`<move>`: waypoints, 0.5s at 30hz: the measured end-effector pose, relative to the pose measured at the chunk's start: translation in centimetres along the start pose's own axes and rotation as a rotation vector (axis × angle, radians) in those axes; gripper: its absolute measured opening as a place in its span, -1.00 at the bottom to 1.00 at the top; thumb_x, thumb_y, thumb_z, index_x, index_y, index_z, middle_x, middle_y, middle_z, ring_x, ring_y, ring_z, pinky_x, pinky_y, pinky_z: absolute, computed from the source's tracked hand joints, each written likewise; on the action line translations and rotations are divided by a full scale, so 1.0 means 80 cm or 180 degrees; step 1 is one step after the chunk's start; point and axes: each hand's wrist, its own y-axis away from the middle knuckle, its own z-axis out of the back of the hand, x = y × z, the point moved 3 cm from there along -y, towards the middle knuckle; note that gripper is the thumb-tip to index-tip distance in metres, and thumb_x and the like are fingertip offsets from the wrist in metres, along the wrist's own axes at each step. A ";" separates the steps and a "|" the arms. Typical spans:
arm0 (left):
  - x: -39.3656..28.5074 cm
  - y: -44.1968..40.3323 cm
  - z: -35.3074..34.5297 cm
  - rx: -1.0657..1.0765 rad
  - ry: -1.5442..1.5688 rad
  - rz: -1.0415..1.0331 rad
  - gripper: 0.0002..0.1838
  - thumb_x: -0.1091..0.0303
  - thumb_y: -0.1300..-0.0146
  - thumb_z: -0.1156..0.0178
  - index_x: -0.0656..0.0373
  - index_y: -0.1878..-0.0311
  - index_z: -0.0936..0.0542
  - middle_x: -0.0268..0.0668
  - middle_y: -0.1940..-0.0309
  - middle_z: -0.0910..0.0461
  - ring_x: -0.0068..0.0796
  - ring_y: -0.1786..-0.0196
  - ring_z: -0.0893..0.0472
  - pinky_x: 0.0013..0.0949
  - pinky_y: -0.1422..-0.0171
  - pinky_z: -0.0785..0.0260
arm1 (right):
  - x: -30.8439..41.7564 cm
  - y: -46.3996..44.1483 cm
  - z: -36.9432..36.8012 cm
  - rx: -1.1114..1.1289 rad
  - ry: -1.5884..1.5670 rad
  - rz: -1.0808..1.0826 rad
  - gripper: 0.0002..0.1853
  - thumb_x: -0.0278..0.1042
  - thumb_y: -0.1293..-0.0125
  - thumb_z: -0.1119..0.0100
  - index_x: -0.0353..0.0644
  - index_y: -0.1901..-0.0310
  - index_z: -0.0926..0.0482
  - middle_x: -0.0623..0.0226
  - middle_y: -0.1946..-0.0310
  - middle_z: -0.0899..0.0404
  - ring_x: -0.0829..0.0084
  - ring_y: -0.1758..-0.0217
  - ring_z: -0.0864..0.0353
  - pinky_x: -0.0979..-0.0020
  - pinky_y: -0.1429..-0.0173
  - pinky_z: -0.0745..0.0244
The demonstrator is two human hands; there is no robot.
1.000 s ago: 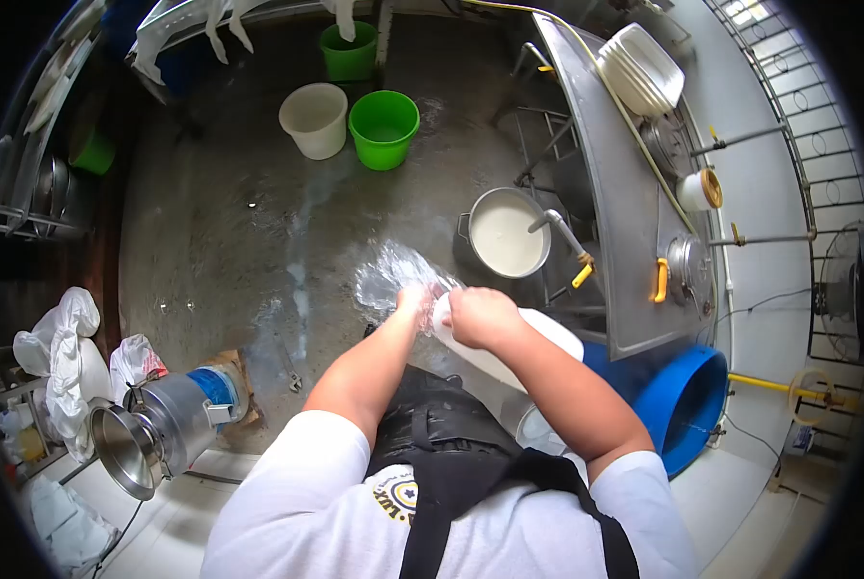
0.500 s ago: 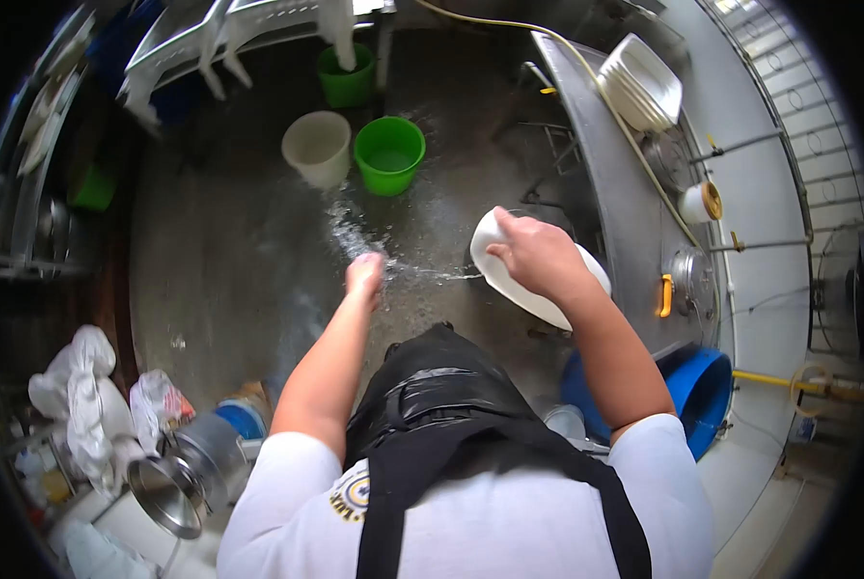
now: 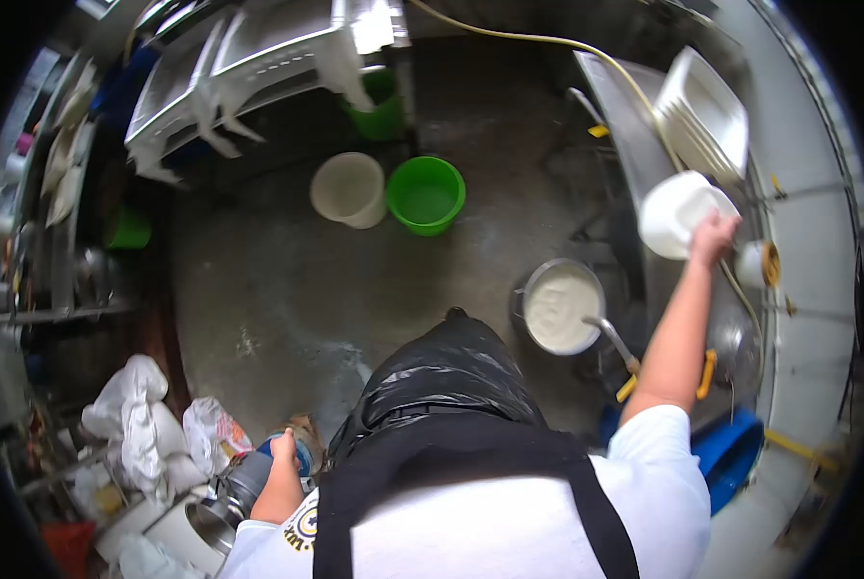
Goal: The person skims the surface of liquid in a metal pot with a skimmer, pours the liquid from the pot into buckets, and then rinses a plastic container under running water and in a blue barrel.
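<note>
My right hand grips the rim of a white plastic tub, held out at the right over the metal counter. Close to the tub is a stack of white rectangular trays. My left hand hangs low at my left side, near a metal pot; its fingers are mostly hidden and blurred. Beside me on the right, below the counter's edge, stands a round metal pot with a creamy white content. A curved metal tap reaches over its edge.
A bright green bucket and a whitish bucket stand side by side on the wet floor. White plastic chairs are at the back left. White bags lie lower left. A blue barrel sits lower right.
My right hand has carried the white tub up and right to the counter, uncovering the creamy-filled pot. My left hand has drawn back to my side. The water splash has gone from the air.
</note>
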 end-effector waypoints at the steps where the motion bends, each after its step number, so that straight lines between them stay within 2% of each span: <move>1: -0.024 0.023 0.010 -0.0090 0.0096 0.0087 -0.34 0.08 -0.33 -0.34 0.51 -0.26 -0.53 0.17 -0.25 -0.60 0.02 -0.24 -0.64 -0.08 -0.30 -0.45 | -0.033 -0.023 -0.034 0.0146 0.0046 -0.0327 -0.18 0.00 -0.47 -0.18 -0.54 -0.49 -0.21 -0.38 -0.40 -0.38 -0.16 -0.49 -0.42 0.10 -0.57 -0.29; 2: -0.051 0.040 0.019 -0.0036 -0.0047 -0.0271 -0.30 0.06 -0.33 -0.34 0.49 -0.31 -0.50 0.17 -0.28 -0.58 0.02 -0.27 -0.62 -0.09 -0.32 -0.45 | -0.067 -0.046 -0.070 0.0296 0.0105 -0.0647 -0.16 0.00 -0.43 -0.21 -0.53 -0.49 -0.19 -0.38 -0.37 -0.42 -0.17 -0.46 -0.45 0.07 -0.55 -0.31; 3: -0.076 0.045 0.026 0.0035 -0.0206 -0.0636 -0.26 0.04 -0.33 -0.35 0.48 -0.35 -0.47 0.17 -0.30 -0.56 0.02 -0.30 -0.61 -0.09 -0.35 -0.44 | -0.061 -0.046 -0.077 0.0268 0.0119 -0.0790 -0.16 0.00 -0.42 -0.24 -0.53 -0.47 -0.20 -0.37 -0.32 -0.46 -0.18 -0.40 -0.50 0.03 -0.50 -0.35; 4: -0.094 0.033 0.025 0.0053 -0.0160 -0.0666 -0.25 0.03 -0.33 -0.35 0.47 -0.36 -0.46 0.17 -0.31 -0.56 0.01 -0.34 -0.58 -0.09 -0.38 -0.42 | -0.053 -0.045 -0.084 0.0241 0.0130 -0.0934 -0.16 0.00 -0.40 -0.27 -0.52 -0.44 -0.22 -0.36 -0.27 -0.50 -0.19 -0.34 -0.55 -0.01 -0.45 -0.40; 5: -0.111 0.013 0.017 0.0092 -0.0144 -0.0705 -0.24 0.02 -0.32 -0.35 0.47 -0.37 -0.46 0.16 -0.32 -0.55 0.01 -0.37 -0.56 -0.08 -0.41 -0.40 | -0.016 -0.034 -0.071 0.0382 0.0101 -0.1451 -0.20 -0.06 -0.39 -0.30 -0.56 -0.39 -0.26 -0.37 -0.22 -0.52 -0.19 -0.30 -0.57 -0.03 -0.41 -0.43; 6: -0.127 -0.007 0.007 0.0090 -0.0150 -0.0658 -0.24 0.02 -0.32 -0.35 0.47 -0.37 -0.46 0.16 -0.32 -0.55 0.01 -0.37 -0.56 -0.08 -0.41 -0.40 | -0.013 -0.015 -0.076 0.0212 0.0502 -0.1374 -0.21 -0.02 -0.37 -0.31 -0.53 -0.36 -0.29 -0.37 -0.18 -0.53 -0.18 -0.26 -0.59 -0.03 -0.36 -0.46; 8: -0.181 -0.040 -0.020 -0.0065 -0.0125 -0.1228 -0.34 -0.08 -0.36 -0.32 0.39 -0.20 -0.59 0.07 -0.07 -0.67 -0.14 -0.15 -0.63 -0.08 -0.20 -0.48 | -0.022 0.052 -0.116 -0.0177 0.1131 -0.0774 -0.22 0.04 -0.35 -0.32 -0.48 -0.34 -0.32 -0.32 -0.14 -0.56 -0.16 -0.17 -0.63 -0.02 -0.27 -0.53; 9: -0.216 -0.051 -0.031 -0.0021 -0.0196 -0.1225 -0.34 -0.08 -0.36 -0.32 0.39 -0.20 -0.59 0.07 -0.07 -0.67 -0.14 -0.15 -0.63 -0.08 -0.20 -0.48 | 0.005 0.101 -0.126 0.0170 0.0890 -0.0817 -0.25 0.02 -0.35 -0.30 -0.43 -0.33 -0.33 -0.24 -0.10 -0.60 -0.14 -0.12 -0.64 0.01 -0.23 -0.55; 10: -0.255 -0.058 -0.049 0.0206 -0.0285 -0.1158 -0.27 -0.07 -0.35 -0.34 0.40 -0.30 -0.52 0.12 -0.22 -0.59 -0.08 -0.29 -0.57 -0.08 -0.34 -0.41 | 0.046 0.153 -0.132 0.0512 0.0648 -0.0880 -0.29 0.01 -0.35 -0.28 -0.39 -0.32 -0.34 -0.16 -0.05 -0.63 -0.11 -0.06 -0.66 0.04 -0.18 -0.57; 11: -0.298 -0.063 -0.070 0.0444 -0.0389 -0.1087 -0.19 -0.07 -0.33 -0.35 0.42 -0.41 -0.45 0.16 -0.37 -0.52 -0.02 -0.43 -0.51 -0.09 -0.48 -0.35 | 0.076 0.215 -0.155 0.0981 0.0554 -0.0805 -0.43 -0.03 -0.36 -0.23 -0.33 -0.22 -0.46 -0.06 0.06 -0.68 -0.03 -0.02 -0.69 0.04 -0.17 -0.56; 12: -0.340 -0.071 -0.089 0.0564 -0.0591 -0.1120 -0.19 -0.07 -0.33 -0.35 0.39 -0.42 -0.44 0.16 -0.37 -0.51 -0.01 -0.44 -0.50 -0.08 -0.47 -0.35 | 0.085 0.278 -0.185 0.1435 0.0569 -0.0544 -0.52 -0.04 -0.34 -0.24 -0.29 -0.08 -0.57 -0.03 0.14 -0.69 0.09 0.03 -0.71 0.09 -0.16 -0.57; 13: -0.384 -0.088 -0.120 0.0697 -0.0775 -0.1154 -0.19 -0.08 -0.34 -0.34 0.37 -0.44 -0.44 0.16 -0.37 -0.51 -0.01 -0.45 -0.49 -0.07 -0.47 -0.35 | 0.107 0.347 -0.210 0.1990 0.0396 -0.0930 -0.54 -0.02 -0.30 -0.35 -0.29 0.01 -0.65 0.01 0.02 -0.71 0.12 -0.02 -0.72 0.14 -0.18 -0.57; 14: -0.417 -0.128 -0.157 0.0895 -0.0718 -0.1184 -0.21 -0.08 -0.37 -0.30 0.36 -0.44 -0.43 0.14 -0.39 -0.50 -0.02 -0.46 -0.49 -0.07 -0.48 -0.34 | 0.113 0.421 -0.241 0.2230 0.0341 -0.0970 -0.46 0.02 -0.28 -0.35 -0.31 -0.08 -0.62 0.05 0.05 -0.73 0.23 -0.03 -0.70 0.20 -0.22 -0.57; 15: -0.443 -0.171 -0.195 0.1081 -0.0653 -0.1175 -0.23 -0.09 -0.41 -0.26 0.35 -0.45 -0.43 0.11 -0.41 -0.49 -0.03 -0.47 -0.48 -0.07 -0.49 -0.33 | 0.130 0.495 -0.270 0.2687 0.0070 -0.1564 -0.42 0.01 -0.31 -0.36 -0.34 -0.14 -0.61 0.04 -0.01 -0.72 0.22 -0.10 -0.69 0.20 -0.28 -0.55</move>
